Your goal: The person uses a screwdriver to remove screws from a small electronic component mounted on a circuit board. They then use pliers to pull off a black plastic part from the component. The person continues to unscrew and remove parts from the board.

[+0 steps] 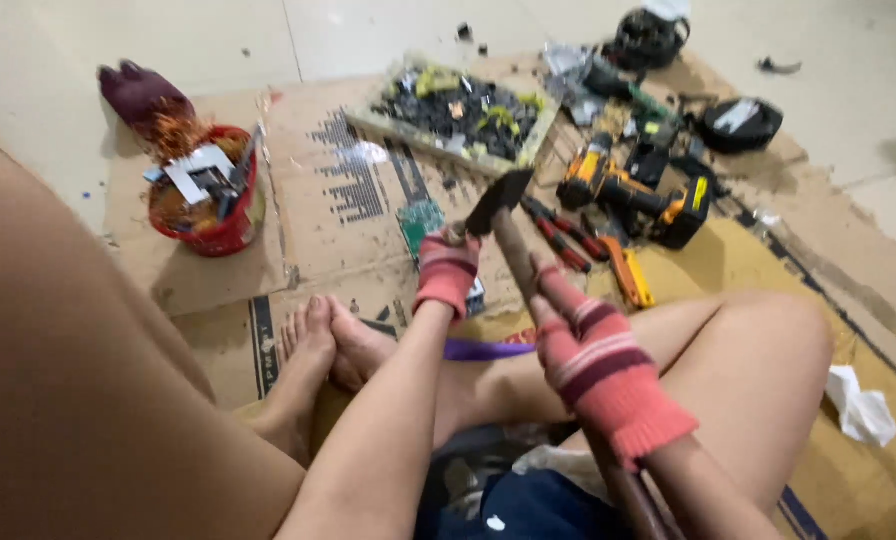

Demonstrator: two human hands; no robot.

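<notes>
Right hand (593, 355), gloved, grips a hammer (508, 215) by its handle; beyond it, left hand (448, 268) is closed on something small, hidden.

Matt metal hammer (500, 196), knitted gloves (598, 360)

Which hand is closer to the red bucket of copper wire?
Left. The left hand is nearer the red bucket, though apart from it. The right hand, gripping the hammer handle, sits farther away.

Both hands gloved in pink stripes — left hand (448, 268) stretched forward on a straight bare arm, fingers curled shut. Right hand (593, 350) sits nearer the body, fist closed, just behind and right of the left.
</notes>
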